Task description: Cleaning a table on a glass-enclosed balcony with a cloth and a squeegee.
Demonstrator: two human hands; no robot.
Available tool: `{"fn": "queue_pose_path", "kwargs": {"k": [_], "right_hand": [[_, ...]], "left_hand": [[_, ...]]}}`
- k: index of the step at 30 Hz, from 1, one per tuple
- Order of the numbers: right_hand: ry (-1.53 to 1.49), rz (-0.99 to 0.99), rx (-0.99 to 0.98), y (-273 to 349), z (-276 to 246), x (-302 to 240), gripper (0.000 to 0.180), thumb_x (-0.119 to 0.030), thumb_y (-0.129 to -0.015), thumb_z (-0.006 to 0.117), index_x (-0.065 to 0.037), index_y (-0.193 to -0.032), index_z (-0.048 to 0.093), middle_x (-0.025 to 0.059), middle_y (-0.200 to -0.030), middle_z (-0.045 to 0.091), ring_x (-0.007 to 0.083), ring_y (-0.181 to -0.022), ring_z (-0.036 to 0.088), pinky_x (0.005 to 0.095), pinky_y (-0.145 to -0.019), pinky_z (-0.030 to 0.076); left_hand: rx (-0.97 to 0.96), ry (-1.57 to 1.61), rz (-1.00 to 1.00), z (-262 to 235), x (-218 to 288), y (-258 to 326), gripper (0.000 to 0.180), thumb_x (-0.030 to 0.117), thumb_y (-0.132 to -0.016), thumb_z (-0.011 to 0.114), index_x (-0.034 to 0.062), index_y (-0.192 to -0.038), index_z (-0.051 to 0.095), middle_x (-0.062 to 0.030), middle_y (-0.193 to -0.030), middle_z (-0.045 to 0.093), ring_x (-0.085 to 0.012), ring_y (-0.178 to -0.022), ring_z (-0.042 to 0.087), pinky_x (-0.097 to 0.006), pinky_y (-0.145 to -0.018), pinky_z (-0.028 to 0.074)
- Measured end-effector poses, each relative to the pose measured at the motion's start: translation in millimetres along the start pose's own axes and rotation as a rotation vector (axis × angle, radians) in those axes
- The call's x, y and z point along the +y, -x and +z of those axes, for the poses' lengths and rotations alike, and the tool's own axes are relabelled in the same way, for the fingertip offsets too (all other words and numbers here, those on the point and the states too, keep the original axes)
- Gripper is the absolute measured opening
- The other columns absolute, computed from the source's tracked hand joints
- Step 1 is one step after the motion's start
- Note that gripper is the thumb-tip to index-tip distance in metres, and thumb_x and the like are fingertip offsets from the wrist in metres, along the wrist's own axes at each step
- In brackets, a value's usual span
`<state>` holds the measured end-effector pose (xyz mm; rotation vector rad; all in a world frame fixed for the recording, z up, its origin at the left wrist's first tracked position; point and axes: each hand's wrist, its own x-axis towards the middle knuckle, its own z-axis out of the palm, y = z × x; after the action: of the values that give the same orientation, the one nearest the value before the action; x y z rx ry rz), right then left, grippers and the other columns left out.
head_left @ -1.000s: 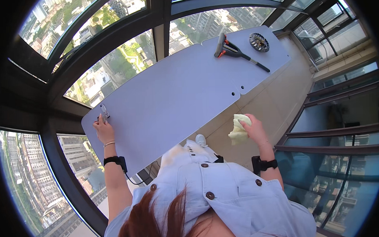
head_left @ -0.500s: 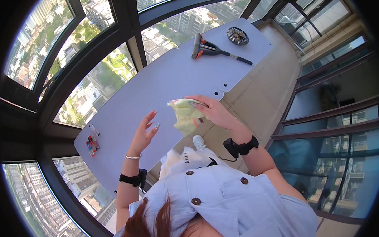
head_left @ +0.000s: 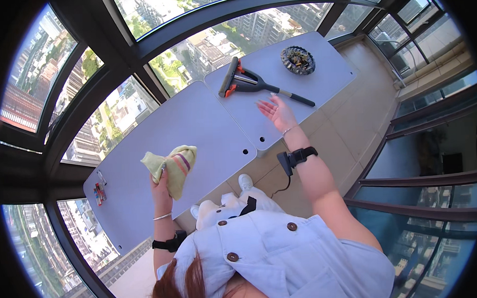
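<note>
A pale green cloth (head_left: 177,169) with pink and purple stripes is bunched up in my left hand (head_left: 161,189), above the near left part of the table. My right hand (head_left: 278,114) holds nothing, and its fingers are spread with the palm turned up. It is near the handle of a mop head (head_left: 254,84) that lies on the right half of the table. This tool has a grey sponge bar, orange clips and a black and grey handle, and appears apart from my hand.
The pale table (head_left: 195,124) has two joined tops with small holes at the seam. A dark round dish (head_left: 298,60) full of small pieces stands at its far right. Small red boxes (head_left: 99,194) lie at the left end. Windows (head_left: 203,50) line the far side; tiled floor (head_left: 332,124) runs along the right.
The cloth has passed from my right hand to my left, which has shifted slightly left. My emptied right hand has moved up and right toward the mop handle. The view has turned a little.
</note>
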<state>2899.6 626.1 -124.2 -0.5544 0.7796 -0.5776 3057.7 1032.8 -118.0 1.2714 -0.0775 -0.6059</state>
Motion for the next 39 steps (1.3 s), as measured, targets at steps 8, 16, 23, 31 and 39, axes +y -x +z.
{"fn": "queue_pose_path", "kwargs": {"k": [8,16,23,31,39], "right_hand": [[-0.025,-0.187,0.252,-180,-99,-103,0.077,-0.041,-0.091,0.061,-0.006,-0.139,0.012,0.0277,-0.118,0.047,0.0394,-0.101,0.061,0.0466,-0.086,0.055],[-0.044,-0.316,0.218,-223,-102,-108,0.047,-0.029,-0.093,0.059,0.006,-0.118,0.041,0.0219,-0.099,0.06,0.0331,-0.088,0.067,0.0415,-0.081,0.058],[0.016,-0.314,0.275,-213,-104,-119,0.036,-0.02,-0.086,0.06,0.006,-0.108,0.05,0.0187,-0.09,0.064,0.0309,-0.079,0.067,0.0413,-0.077,0.06],[0.32,-0.229,0.154,-128,-68,-115,0.045,-0.018,-0.082,0.059,-0.002,-0.122,0.045,0.02,-0.106,0.058,0.0326,-0.085,0.066,0.0441,-0.077,0.059],[0.447,0.104,-0.272,-43,38,-38,0.039,-0.019,-0.088,0.056,0.0,-0.12,0.046,0.0202,-0.109,0.06,0.0312,-0.09,0.067,0.043,-0.083,0.058]], "left_hand": [[0.409,0.02,0.194,-14,26,60,0.041,0.02,-0.097,0.055,0.0052,-0.134,0.045,-0.0077,-0.129,0.054,-0.0209,-0.117,0.056,-0.034,-0.094,0.051],[0.775,0.024,0.257,-30,32,106,0.042,0.025,-0.097,0.057,0.003,-0.131,0.048,-0.0098,-0.125,0.057,-0.0226,-0.113,0.059,-0.036,-0.09,0.054],[0.749,0.111,0.259,-17,28,103,0.042,0.02,-0.096,0.057,0.0062,-0.133,0.043,-0.0098,-0.128,0.054,-0.0235,-0.115,0.057,-0.037,-0.091,0.053],[0.761,0.133,0.254,-33,26,93,0.042,0.024,-0.096,0.057,0.0041,-0.132,0.046,-0.0102,-0.126,0.056,-0.0243,-0.114,0.058,-0.038,-0.093,0.052],[0.686,0.202,0.261,-55,31,92,0.042,0.018,-0.096,0.057,0.0083,-0.133,0.04,-0.0088,-0.128,0.052,-0.0225,-0.116,0.055,-0.038,-0.093,0.052]]}}
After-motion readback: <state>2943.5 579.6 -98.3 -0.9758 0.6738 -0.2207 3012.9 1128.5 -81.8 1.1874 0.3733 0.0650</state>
